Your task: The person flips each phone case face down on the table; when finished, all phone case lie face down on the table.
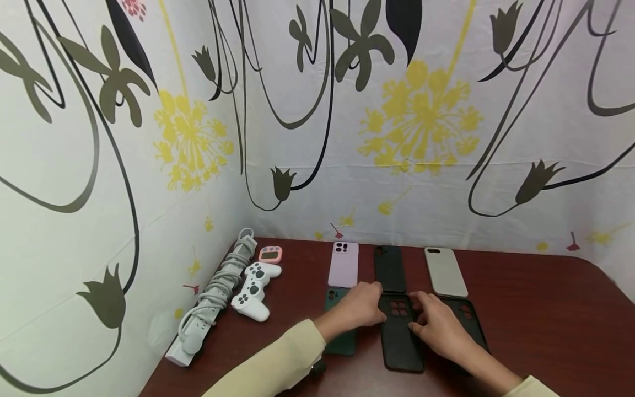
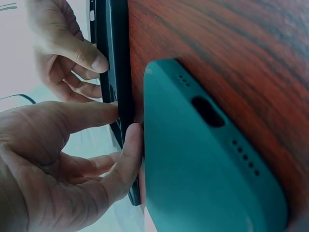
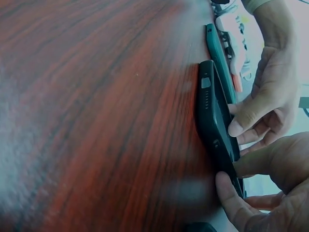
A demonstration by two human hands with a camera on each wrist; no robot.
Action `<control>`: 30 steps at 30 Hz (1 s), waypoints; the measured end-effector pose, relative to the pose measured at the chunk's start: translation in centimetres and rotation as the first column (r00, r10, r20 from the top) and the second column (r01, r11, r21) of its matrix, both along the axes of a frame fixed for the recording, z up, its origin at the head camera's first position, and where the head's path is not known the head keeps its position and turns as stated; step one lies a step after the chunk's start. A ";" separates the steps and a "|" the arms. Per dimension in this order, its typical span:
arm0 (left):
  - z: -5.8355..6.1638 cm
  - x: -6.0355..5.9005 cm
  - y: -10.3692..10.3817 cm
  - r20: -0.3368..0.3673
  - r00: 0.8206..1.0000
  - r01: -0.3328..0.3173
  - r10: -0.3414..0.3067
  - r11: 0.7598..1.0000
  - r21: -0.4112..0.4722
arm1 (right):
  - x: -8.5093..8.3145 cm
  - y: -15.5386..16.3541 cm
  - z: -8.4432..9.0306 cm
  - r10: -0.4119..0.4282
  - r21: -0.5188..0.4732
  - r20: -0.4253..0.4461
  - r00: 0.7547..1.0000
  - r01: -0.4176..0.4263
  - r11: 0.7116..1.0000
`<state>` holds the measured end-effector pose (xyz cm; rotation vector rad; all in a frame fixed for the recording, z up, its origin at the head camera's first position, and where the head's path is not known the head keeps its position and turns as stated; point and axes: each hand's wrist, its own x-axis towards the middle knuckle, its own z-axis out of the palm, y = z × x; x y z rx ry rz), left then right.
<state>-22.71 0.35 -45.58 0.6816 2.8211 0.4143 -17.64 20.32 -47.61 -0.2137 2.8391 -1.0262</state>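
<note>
both hands pinching one flat matte black phone case on the dark red wooden table

the left hand (image 1: 362, 310) and right hand (image 1: 439, 325) are gripping the black phone case (image 1: 399, 336) by its side edges; the hands are hiding parts of those edges. it is lying camera cutouts up, just beside a dark green phone case (image 1: 339, 331) that the left forearm is partly covering.
</note>
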 end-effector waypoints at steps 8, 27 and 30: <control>-0.2 -0.1 -0.3 0.031 0.999 -0.013 0.011 0.998 0.056 | 0.1 -0.1 0.0 0.004 -0.015 -0.002 1.000 -0.004 1.000; 0.2 -0.4 -2.0 0.310 0.951 -0.123 0.008 0.927 0.353 | 0.2 -0.7 0.5 -0.021 -0.136 0.135 0.991 0.040 0.990; 0.3 -0.4 -2.2 0.351 0.936 -0.151 0.012 0.916 0.373 | 0.2 -0.7 0.4 -0.016 -0.141 0.139 0.990 0.036 0.989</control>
